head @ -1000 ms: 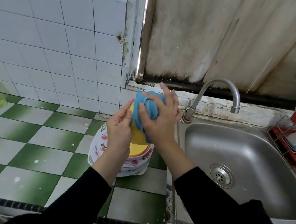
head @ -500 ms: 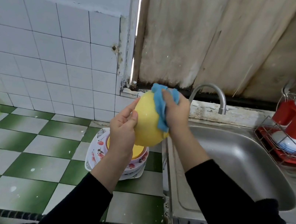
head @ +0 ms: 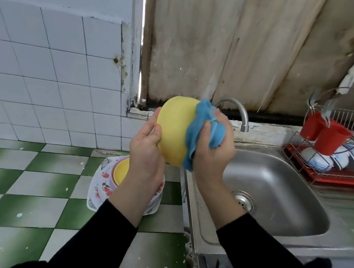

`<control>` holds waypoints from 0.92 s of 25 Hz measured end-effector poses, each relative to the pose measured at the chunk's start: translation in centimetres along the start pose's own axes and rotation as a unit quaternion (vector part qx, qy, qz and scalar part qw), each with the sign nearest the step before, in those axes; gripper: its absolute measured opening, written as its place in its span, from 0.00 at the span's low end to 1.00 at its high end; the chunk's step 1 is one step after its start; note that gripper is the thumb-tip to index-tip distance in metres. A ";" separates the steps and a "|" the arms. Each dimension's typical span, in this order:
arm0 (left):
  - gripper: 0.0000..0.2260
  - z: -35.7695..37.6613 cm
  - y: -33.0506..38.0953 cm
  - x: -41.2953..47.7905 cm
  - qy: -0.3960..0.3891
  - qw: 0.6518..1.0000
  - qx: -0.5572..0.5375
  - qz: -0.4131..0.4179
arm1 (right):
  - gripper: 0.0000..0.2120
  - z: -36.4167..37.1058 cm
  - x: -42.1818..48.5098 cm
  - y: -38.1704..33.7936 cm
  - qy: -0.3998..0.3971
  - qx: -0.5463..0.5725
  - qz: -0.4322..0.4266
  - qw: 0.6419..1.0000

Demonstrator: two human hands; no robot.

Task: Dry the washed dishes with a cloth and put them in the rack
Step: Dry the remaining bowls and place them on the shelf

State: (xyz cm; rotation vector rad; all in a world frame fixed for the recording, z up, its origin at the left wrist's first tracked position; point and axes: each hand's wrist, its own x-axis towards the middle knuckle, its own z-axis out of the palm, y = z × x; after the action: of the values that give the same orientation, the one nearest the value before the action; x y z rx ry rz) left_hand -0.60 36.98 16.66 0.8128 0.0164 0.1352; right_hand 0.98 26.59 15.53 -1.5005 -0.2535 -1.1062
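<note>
Yellow bowl (head: pixel 173 131) gripped by left hand (head: pixel 145 149), right hand (head: pixel 212 155) clutching cloth (head: pixel 198 123) — over tiled counter (head: pixel 25 179).

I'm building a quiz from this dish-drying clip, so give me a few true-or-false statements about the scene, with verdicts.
1. The left hand holds the yellow bowl. True.
2. The cloth is red. False: it is blue, and the right hand grips it against the bowl.
3. The red cups stand in the sink. False: they are at the rack, beside the sink.
4. A stack of plates sits on the green-and-white counter. True.
</note>
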 end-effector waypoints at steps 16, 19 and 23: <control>0.17 1.3 -0.5 -0.5 -0.039 0.989 -0.117 -0.076 | 0.12 -4.4 -3.4 0.4 -0.073 -0.057 -0.174 0.980; 0.18 0.7 -0.8 -0.6 -0.050 0.994 -0.074 -0.061 | 0.12 -3.8 -2.3 -1.9 0.091 0.141 0.104 0.980; 0.13 -0.3 0.1 -0.9 -0.108 0.969 0.183 0.125 | 0.06 -5.6 3.4 -3.2 0.054 0.130 0.336 0.931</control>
State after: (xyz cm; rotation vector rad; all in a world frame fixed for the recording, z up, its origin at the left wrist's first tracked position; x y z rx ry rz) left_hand -1.55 37.14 16.49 1.1944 -0.2740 0.2868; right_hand -2.19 21.28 19.33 -1.1472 0.1820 -0.5693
